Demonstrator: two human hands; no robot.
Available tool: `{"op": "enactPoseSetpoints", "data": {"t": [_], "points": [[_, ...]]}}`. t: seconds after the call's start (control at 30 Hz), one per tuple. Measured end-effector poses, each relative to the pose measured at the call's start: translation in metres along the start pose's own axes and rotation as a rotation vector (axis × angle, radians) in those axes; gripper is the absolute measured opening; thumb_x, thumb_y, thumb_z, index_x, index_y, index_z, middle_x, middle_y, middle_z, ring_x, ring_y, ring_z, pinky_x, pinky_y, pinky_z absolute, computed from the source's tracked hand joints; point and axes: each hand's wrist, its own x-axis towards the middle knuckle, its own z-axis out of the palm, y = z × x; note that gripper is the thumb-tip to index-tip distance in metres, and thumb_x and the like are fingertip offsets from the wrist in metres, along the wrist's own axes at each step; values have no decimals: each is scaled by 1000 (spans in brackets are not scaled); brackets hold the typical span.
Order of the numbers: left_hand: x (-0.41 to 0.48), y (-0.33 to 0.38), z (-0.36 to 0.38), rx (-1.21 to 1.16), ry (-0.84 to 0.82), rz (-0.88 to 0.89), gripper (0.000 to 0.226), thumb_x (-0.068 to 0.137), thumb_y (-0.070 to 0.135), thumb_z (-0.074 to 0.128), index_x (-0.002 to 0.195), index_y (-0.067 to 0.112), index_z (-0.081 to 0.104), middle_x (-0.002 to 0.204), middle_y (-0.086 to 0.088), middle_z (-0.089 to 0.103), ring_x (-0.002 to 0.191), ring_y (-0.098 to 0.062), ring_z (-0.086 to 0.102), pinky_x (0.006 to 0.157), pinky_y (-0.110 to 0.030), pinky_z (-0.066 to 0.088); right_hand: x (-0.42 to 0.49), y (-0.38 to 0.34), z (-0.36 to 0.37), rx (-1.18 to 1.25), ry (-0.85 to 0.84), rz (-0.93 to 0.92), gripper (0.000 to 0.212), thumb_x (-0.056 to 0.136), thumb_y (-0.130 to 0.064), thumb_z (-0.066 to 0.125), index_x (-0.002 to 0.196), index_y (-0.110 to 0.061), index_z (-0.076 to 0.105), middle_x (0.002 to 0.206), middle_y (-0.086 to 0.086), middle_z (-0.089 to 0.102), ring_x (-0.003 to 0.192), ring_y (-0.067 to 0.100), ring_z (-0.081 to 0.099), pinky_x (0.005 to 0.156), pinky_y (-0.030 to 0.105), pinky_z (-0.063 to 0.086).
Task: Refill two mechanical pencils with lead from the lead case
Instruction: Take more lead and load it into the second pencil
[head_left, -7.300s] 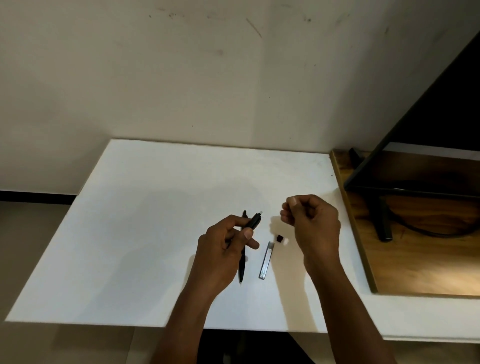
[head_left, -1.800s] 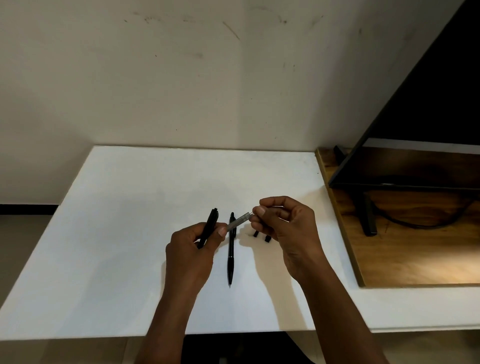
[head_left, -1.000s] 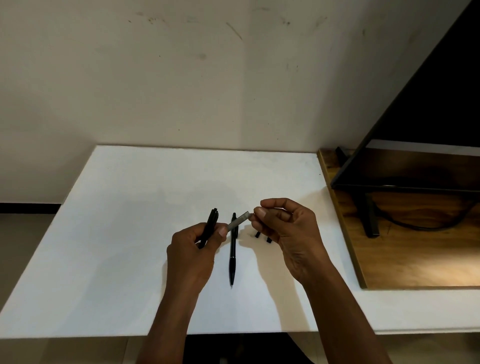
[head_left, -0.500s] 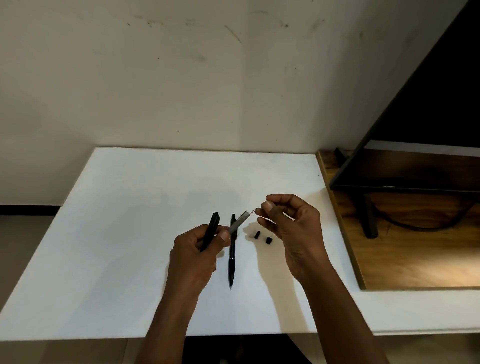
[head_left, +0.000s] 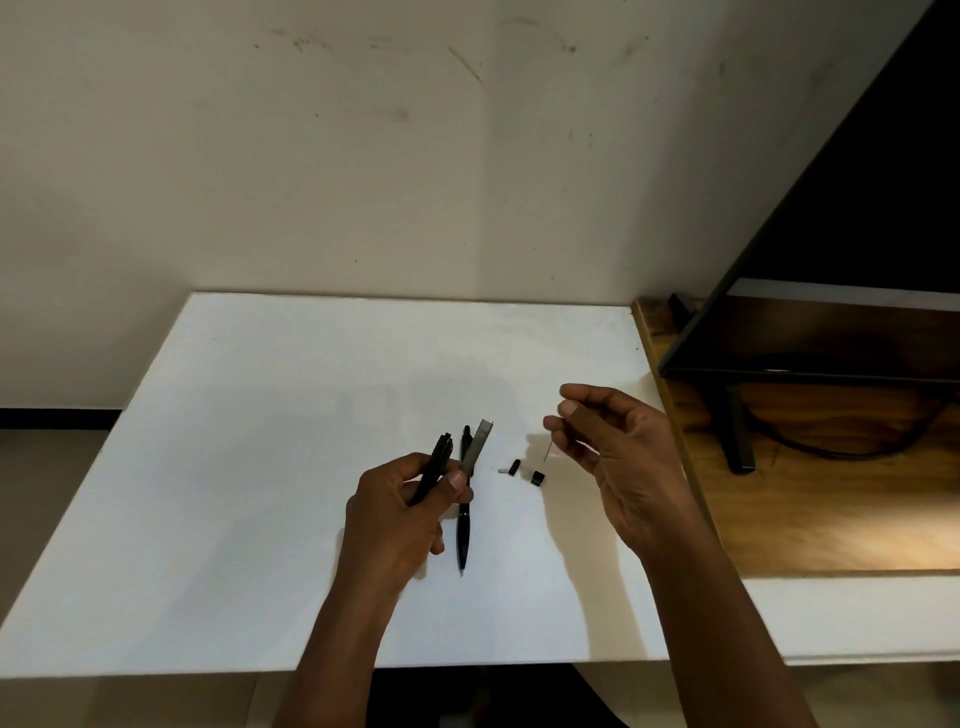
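My left hand (head_left: 400, 509) grips a black mechanical pencil (head_left: 435, 462) and the slim grey lead case (head_left: 478, 444) together, both pointing up and away. My right hand (head_left: 613, 447) is raised to the right of them, pinching a thin lead (head_left: 546, 451) between thumb and fingertips; the lead hangs downward. A second black pencil (head_left: 464, 525) lies on the white table (head_left: 260, 467), tip toward me, just right of my left hand. Two small black caps (head_left: 515, 466) (head_left: 537, 477) lie on the table between my hands.
A wooden desk (head_left: 831, 519) adjoins the table on the right, with a black monitor (head_left: 857, 260), its stand (head_left: 737, 436) and a cable on it. A plain wall stands behind the table.
My right hand has drawn a lead out of the case and moved right and away from it. My left hand has tilted the case more upright.
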Motion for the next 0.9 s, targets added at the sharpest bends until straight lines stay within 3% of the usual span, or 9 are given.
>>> {"op": "enactPoseSetpoints", "data": {"t": [0.13, 0.27, 0.4, 0.47, 0.6, 0.8, 0.9], "points": [[-1, 1, 0, 31, -11, 8, 11, 86, 33, 71, 92, 24, 74, 76, 6, 79, 34, -11, 47, 43, -11, 41, -6, 3, 7, -272, -229, -3, 25, 92, 0, 66, 112, -12, 75, 81, 7, 70, 79, 24, 76, 77, 31, 61], [-1, 3, 1, 42, -25, 2, 11, 87, 34, 70, 93, 25, 73, 77, 6, 79, 35, -12, 49, 41, -10, 40, -9, 7, 14, -414, -338, 6, 31, 93, -1, 65, 121, -14, 72, 85, 8, 69, 79, 23, 77, 74, 24, 58], [-2, 4, 2, 65, -42, -3, 10, 87, 35, 70, 90, 26, 72, 77, 7, 79, 35, -13, 50, 41, -10, 39, -8, 6, 12, -419, -310, -1, 34, 93, -1, 66, 123, -15, 71, 83, 6, 70, 79, 22, 77, 72, 24, 58], [-2, 4, 3, 60, -46, -11, 9, 87, 35, 70, 87, 27, 72, 77, 7, 79, 35, -14, 50, 42, -11, 40, -5, 4, 5, -402, -203, -17, 34, 92, 0, 66, 122, -15, 71, 82, 7, 70, 78, 24, 77, 73, 28, 60], [-4, 3, 6, 117, -20, -3, 7, 83, 34, 73, 80, 27, 73, 75, 6, 77, 35, -12, 53, 50, -19, 44, 1, 2, -10, -374, -16, 9, 23, 92, 1, 66, 110, -10, 75, 82, 6, 69, 76, 22, 75, 73, 24, 58], [-7, 2, 21, 200, -25, 1, 10, 77, 32, 77, 68, 37, 76, 62, 11, 72, 46, -3, 58, 53, -23, 46, -4, -1, -9, -350, -259, 225, 19, 88, 3, 69, 106, 0, 76, 80, 13, 76, 72, 18, 73, 68, 22, 59], [-8, 0, 27, 280, -38, -6, 9, 77, 32, 77, 67, 32, 78, 65, 10, 74, 60, -5, 66, 56, -22, 48, -5, 0, -9, -378, -283, 273, 19, 87, 4, 70, 105, 3, 76, 82, 15, 76, 72, 18, 72, 71, 25, 60]]}}
